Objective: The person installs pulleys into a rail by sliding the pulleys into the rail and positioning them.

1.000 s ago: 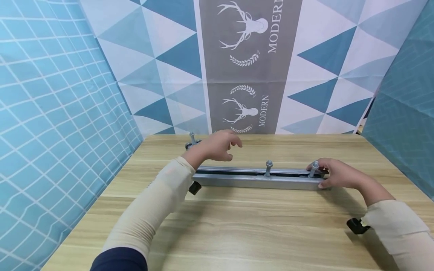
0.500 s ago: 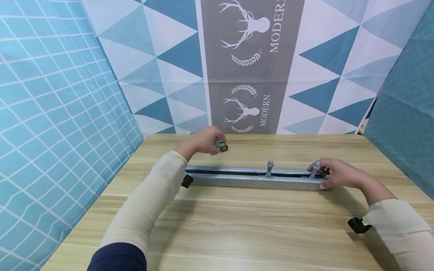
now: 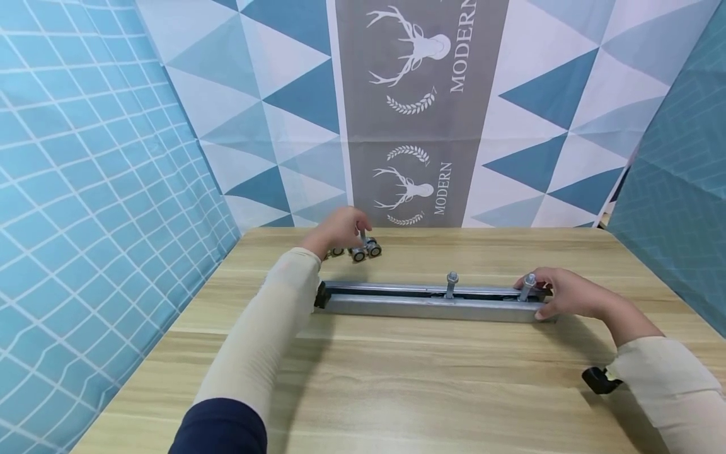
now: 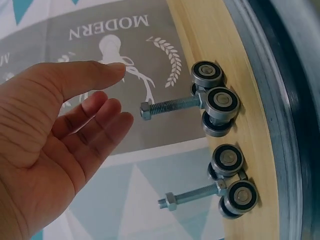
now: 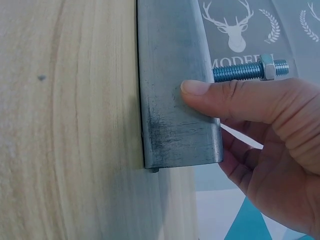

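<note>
My left hand (image 3: 340, 228) hovers at the back left, its thumb and fingers apart around the bolt of a roller trolley (image 3: 363, 250). In the left wrist view the hand (image 4: 75, 120) touches neither this trolley (image 4: 221, 104) nor a second one (image 4: 242, 196) beside it; both stand on their wheels. My right hand (image 3: 573, 293) grips the right end of a metal rail (image 3: 425, 307). The right wrist view shows its thumb on the rail's side (image 5: 175, 120) and the fingers partly hidden behind. Two bolts (image 3: 451, 285) (image 3: 527, 287) rise from the rail's slot.
The wooden table (image 3: 425, 378) carries the rail across its middle. Patterned cloth (image 3: 420, 126) hangs behind the table, with a blue checked cloth (image 3: 102, 189) on the left and a teal one (image 3: 675, 176) on the right.
The trolley that my left hand held tilted half a second ago now stands on the table, and the fingers are off it. My right hand keeps its grip on the rail.
</note>
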The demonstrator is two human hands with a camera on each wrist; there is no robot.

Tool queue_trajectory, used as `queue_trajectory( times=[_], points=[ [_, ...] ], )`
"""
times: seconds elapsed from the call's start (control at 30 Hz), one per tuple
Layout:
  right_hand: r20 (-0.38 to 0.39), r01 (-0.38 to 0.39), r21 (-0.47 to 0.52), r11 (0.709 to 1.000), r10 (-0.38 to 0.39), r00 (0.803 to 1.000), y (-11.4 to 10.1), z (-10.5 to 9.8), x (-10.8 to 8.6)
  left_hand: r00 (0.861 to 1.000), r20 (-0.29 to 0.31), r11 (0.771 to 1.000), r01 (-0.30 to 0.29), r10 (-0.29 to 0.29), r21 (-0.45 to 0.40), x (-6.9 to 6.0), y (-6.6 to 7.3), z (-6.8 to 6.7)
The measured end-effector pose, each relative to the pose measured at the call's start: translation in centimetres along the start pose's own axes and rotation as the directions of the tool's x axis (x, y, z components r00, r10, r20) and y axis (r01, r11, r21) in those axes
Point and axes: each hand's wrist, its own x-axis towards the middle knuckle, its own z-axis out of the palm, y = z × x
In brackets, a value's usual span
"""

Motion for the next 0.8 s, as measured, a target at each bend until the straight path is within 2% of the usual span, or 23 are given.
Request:
queue_trajectory(
  times=[0.37, 0.5, 0.7, 0.8],
  points=[
    [0.011, 0.000, 0.005, 1.000, 0.000, 1.000, 0.4, 0.0, 0.1, 0.991, -0.069, 0.991, 0.112, -0.117, -0.074, 1.6, -2.1, 0.7],
    [0.018, -0.006, 0.013, 1.000, 0.005, 1.000, 0.6, -0.1, 0.1, 0.978, -0.086, 0.977, 0.177, -0.188, -0.120, 2.0, -2.7, 1.0],
    [0.022, -0.011, 0.022, 1.000, 0.010, 1.000, 0.6, -0.2, 0.1, 0.952, -0.113, 0.948, 0.262, -0.285, -0.181, 2.5, -3.7, 1.6],
    [0.026, -0.015, 0.029, 0.999, 0.014, 1.000, 0.6, -0.2, 0.1, 0.946, -0.111, 0.941, 0.281, -0.304, -0.189, 2.7, -4.3, 1.9]
  ],
)
